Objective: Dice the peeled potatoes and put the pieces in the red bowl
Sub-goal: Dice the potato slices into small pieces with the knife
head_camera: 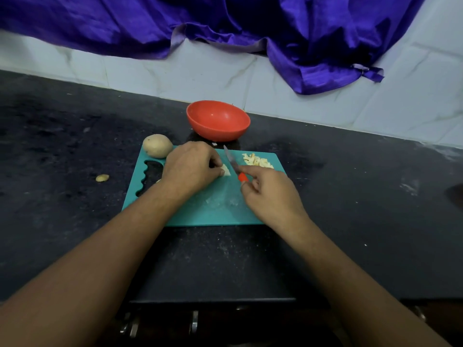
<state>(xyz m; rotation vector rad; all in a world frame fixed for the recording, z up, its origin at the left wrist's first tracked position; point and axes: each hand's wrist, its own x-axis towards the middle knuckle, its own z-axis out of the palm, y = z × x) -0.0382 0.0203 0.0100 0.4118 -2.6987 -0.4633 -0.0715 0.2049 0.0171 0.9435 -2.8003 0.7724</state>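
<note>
Pinching potato piece (226,169), left hand (191,169); gripping knife (233,162), right hand (270,196); red bowl (218,118) empty.

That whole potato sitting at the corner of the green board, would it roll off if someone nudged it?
Probably yes: the potato is rounded and sits right at the far left corner of the cutting board, so a nudge may roll it onto the counter. It looks whole and solid, so it is likely stiff and heavy for its size.

Both bare forearms stretched forward, left hand (190,169) palm down, pinching a potato piece (226,169), right hand (270,194) gripping a knife (233,163), forefinger extended
</note>
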